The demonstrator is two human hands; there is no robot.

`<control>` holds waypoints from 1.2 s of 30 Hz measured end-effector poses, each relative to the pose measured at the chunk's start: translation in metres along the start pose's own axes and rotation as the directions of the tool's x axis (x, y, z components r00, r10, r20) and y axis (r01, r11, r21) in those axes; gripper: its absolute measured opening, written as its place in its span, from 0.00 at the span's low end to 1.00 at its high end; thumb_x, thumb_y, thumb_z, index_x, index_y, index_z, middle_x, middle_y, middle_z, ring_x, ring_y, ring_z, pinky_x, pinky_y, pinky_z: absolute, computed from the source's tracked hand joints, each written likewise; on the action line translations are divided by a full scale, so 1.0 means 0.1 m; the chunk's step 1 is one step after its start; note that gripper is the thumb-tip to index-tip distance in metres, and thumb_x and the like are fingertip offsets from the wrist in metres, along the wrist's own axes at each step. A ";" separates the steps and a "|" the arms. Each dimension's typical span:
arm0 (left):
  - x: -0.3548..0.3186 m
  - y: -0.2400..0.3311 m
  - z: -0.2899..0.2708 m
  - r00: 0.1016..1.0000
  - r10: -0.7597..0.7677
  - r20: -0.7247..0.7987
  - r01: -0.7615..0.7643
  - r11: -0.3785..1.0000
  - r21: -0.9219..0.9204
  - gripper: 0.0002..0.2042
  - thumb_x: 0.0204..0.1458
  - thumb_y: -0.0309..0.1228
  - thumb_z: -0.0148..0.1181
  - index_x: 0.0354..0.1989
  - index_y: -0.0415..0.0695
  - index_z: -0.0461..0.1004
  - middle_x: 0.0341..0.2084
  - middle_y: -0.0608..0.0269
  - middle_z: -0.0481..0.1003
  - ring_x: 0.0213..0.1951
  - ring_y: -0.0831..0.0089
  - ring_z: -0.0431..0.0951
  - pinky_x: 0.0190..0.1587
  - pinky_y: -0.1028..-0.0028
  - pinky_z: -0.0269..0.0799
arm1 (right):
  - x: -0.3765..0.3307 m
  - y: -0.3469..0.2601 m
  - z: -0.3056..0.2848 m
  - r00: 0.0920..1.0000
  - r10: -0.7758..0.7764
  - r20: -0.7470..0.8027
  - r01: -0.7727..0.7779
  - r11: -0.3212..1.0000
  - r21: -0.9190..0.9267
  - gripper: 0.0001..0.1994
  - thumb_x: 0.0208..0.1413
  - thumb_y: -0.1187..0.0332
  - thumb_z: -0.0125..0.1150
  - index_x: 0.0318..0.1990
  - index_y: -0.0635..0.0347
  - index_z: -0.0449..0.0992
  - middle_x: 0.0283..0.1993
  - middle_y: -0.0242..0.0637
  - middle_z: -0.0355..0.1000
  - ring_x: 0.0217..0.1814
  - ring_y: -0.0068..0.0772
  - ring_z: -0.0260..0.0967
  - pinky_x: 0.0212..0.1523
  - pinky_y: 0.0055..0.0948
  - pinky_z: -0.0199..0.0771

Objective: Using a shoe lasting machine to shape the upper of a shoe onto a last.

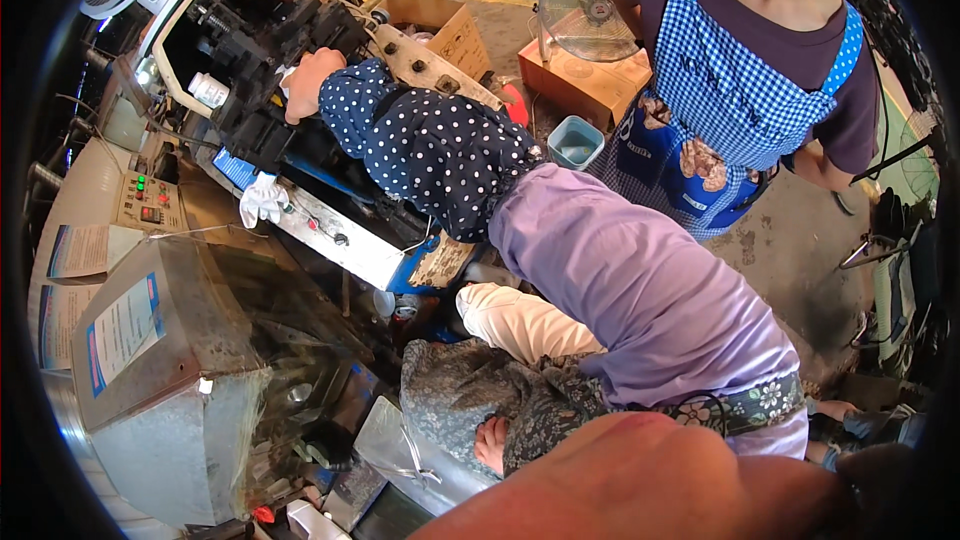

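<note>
My right arm, in a lilac sleeve and a dark polka-dot sleeve cover, reaches to the upper left. My right hand [312, 83] is closed at the black machine block [265, 105]. A small white bit shows by its fingers; its kind is unclear. A white can [208, 90] sits beside the block, left of the hand. Lower, a white glove [264, 199] lies on the edge of the white machine rail [335, 240]. Only some fingers of my left hand [491, 444] show, at the flowered apron [460, 390]; their grip is hidden.
A grey metal housing [170, 370] and a control panel [148, 202] with lit buttons stand at left. A co-worker in a blue checked apron [740, 90] stands at upper right. Close by are a fan [590, 8], a cardboard box [580, 75] and a blue plastic tub [576, 143].
</note>
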State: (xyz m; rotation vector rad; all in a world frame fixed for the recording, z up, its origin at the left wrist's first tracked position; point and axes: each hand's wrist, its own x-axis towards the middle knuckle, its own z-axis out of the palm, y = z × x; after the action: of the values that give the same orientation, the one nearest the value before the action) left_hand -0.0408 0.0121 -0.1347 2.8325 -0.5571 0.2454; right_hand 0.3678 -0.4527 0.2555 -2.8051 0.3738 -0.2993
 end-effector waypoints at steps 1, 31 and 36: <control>-0.01 0.01 -0.01 1.000 -0.002 0.000 0.002 1.000 0.002 0.12 0.46 0.40 0.64 0.40 0.55 0.81 0.48 0.74 0.77 0.55 0.62 0.72 0.57 0.59 0.60 | -0.01 -0.01 0.00 1.000 0.004 0.009 -0.004 1.000 -0.009 0.35 0.44 0.41 0.63 0.63 0.36 0.72 0.64 0.43 0.66 0.65 0.48 0.63 0.59 0.45 0.69; 0.03 0.00 -0.18 0.987 0.159 0.004 -0.159 0.987 -0.013 0.12 0.48 0.40 0.64 0.40 0.53 0.81 0.46 0.71 0.79 0.56 0.60 0.72 0.58 0.57 0.59 | -0.79 0.16 0.56 0.975 -0.061 -0.211 0.048 0.997 -0.066 0.36 0.43 0.47 0.64 0.63 0.45 0.67 0.58 0.54 0.62 0.56 0.57 0.64 0.52 0.48 0.71; -0.04 0.02 -0.18 0.994 0.110 -0.028 -0.110 0.994 0.024 0.11 0.47 0.39 0.64 0.38 0.53 0.81 0.45 0.71 0.79 0.55 0.61 0.72 0.58 0.58 0.60 | -1.04 0.07 0.63 0.978 -0.064 -0.198 0.073 0.997 0.037 0.40 0.36 0.51 0.69 0.64 0.42 0.67 0.58 0.51 0.62 0.55 0.57 0.64 0.51 0.46 0.73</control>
State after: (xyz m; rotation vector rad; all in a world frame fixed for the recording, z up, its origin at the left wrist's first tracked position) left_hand -0.0475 0.0171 -0.1179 2.8181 -0.7093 0.3140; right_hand 0.2830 -0.4129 0.1777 -2.7561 0.3094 -0.5969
